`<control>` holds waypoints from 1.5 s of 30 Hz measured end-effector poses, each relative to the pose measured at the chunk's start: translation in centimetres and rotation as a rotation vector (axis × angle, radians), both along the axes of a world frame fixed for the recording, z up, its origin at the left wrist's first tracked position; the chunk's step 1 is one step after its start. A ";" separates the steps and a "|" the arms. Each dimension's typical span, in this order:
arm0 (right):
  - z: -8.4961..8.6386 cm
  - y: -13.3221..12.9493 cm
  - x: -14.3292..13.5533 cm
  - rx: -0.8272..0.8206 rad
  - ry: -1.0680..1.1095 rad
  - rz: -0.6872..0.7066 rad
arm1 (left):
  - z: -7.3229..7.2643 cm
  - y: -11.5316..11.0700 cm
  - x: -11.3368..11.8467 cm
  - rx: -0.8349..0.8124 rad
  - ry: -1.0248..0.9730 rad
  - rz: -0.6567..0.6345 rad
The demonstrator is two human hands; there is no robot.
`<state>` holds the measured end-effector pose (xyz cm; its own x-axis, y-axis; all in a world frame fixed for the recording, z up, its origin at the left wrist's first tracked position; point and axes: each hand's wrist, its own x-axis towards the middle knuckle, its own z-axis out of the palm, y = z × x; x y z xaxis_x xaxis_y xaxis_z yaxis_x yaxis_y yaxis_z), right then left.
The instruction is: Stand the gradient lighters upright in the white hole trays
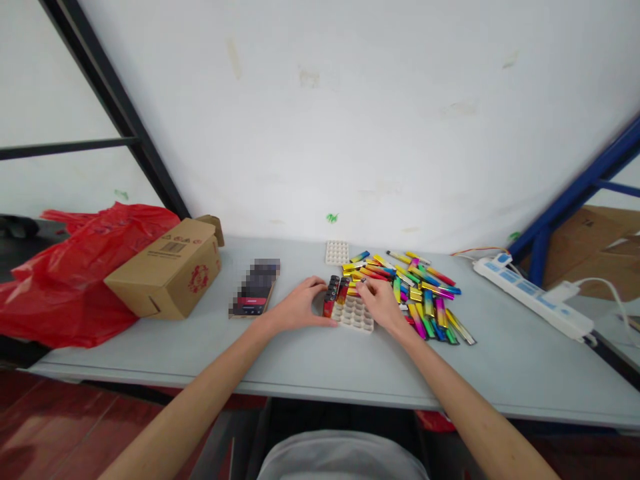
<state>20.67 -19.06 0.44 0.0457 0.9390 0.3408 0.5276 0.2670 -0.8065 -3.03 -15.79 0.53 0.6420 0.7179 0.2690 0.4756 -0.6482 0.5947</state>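
Observation:
My left hand point(301, 307) curves round the left side of a pale moulded tray point(357, 319), thumb at its near corner and fingers at its far end. Inside the tray, at the left, dark-topped red lighters point(329, 303) stand upright in a row, with a second row beside them. My right hand point(383, 301) is over the tray's right side, fingertips pinched on a lighter point(353, 291) that they partly hide. To its right a loose pile of shiny multicoloured lighters point(414, 275) lies on the table.
Behind the pile's left end lies another pale tray point(337, 252). A phone point(256, 287), partly pixelated, is left of my left hand. Farther left are a cardboard box point(170, 270) and a red plastic bag point(95, 267). A white power strip point(533, 298) runs along the right of the table point(310, 360).

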 end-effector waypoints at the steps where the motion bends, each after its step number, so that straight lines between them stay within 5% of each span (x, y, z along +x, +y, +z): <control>1: 0.1 -0.1 0.0 0.015 -0.002 -0.006 | 0.0 0.0 0.0 0.001 0.000 0.002; 14: 0.4 -0.3 -0.4 0.059 -0.058 -0.027 | 0.3 -0.1 0.0 -0.002 0.024 0.012; 24: 2.4 -1.3 0.4 0.235 -0.247 0.201 | -0.1 0.0 -0.1 0.004 0.005 -0.009; 45: 1.3 -0.9 0.4 0.311 -0.428 0.266 | -0.3 0.3 0.0 0.006 0.006 -0.012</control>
<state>21.11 -19.99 1.69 -0.3795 0.7527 0.5379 0.6717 0.6240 -0.3993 -3.07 -15.54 0.20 0.6519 0.7087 0.2698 0.4715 -0.6574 0.5878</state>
